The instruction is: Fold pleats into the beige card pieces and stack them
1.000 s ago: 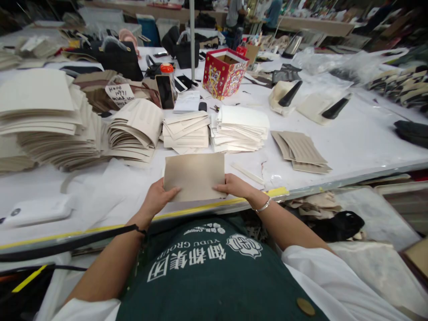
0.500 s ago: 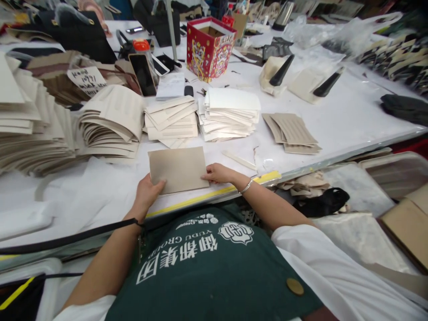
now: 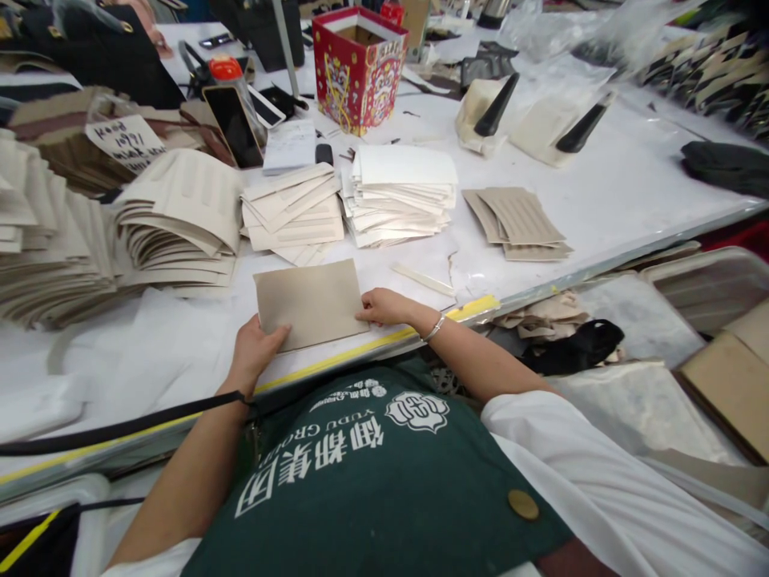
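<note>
A plain beige rectangular panel lies at the front edge of the white table, gripped at both ends. My left hand is closed on its left end, thumb on top and fingers hidden beneath. My right hand pinches the lower right corner. Just beyond the panel stand a stack of white-edged panels and a looser beige stack. To the right of my right hand lies a thin pale strip. A few ribbed beige panels lie farther right.
Tall fanned stacks of beige pieces fill the left side. A red patterned box stands at the back, near a phone. Two black-handled pale pieces sit back right. Yellow tape runs along the table's front edge.
The view has shifted slightly, so everything sits a little farther left and higher. Both hands keep the same hold on the panel.
</note>
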`<state>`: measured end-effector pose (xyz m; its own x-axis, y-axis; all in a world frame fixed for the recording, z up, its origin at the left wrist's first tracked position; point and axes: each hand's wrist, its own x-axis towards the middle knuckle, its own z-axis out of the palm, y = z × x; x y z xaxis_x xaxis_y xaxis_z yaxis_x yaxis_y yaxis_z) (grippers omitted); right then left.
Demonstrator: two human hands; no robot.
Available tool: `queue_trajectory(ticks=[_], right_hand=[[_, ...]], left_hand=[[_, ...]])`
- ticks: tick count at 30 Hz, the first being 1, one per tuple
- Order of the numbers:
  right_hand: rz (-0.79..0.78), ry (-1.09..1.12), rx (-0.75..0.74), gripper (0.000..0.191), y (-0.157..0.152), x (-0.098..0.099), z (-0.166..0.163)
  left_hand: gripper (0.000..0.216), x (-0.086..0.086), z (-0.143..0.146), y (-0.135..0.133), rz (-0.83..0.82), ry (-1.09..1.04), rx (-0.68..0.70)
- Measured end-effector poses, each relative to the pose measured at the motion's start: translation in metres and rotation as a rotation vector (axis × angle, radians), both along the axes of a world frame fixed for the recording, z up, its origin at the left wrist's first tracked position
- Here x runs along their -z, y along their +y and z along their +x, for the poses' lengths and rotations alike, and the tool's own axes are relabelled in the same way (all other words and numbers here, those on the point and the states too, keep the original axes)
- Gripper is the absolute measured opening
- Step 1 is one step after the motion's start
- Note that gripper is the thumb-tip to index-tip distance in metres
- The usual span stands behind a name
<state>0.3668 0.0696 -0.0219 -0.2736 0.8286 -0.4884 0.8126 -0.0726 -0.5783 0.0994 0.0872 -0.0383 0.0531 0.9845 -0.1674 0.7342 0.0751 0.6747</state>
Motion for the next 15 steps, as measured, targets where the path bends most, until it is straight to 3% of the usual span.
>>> queue_trajectory(ticks=[15], right_hand=[[0.003, -0.047, -0.035, 0.020, -0.0007, -0.0026, 0.0003]], left_hand=[[0.047, -0.0017, 0.0023, -0.0036, -0.029, -0.078, -0.032]])
